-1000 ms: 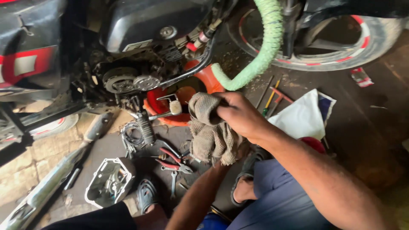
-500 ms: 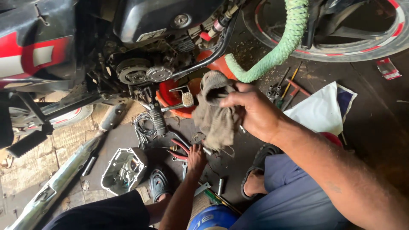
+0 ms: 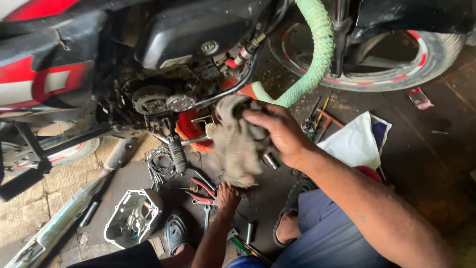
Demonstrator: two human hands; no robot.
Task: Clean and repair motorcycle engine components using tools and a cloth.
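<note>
My right hand grips a dirty grey rag that hangs down in front of the motorcycle's open engine. My left hand reaches down to the floor below the rag, fingers resting among the red-handled pliers and a spanner. Whether it holds a tool is hidden by the hand itself. An orange-red drain pan sits under the engine.
A removed engine cover lies on the floor at lower left beside a chrome exhaust pipe. A green hose curves past the front wheel. Screwdrivers and a white cloth lie to the right. My sandalled feet are below.
The rag in my right hand has swung lower and left of the hand. My left hand stays down among the floor tools. The view has shifted slightly.
</note>
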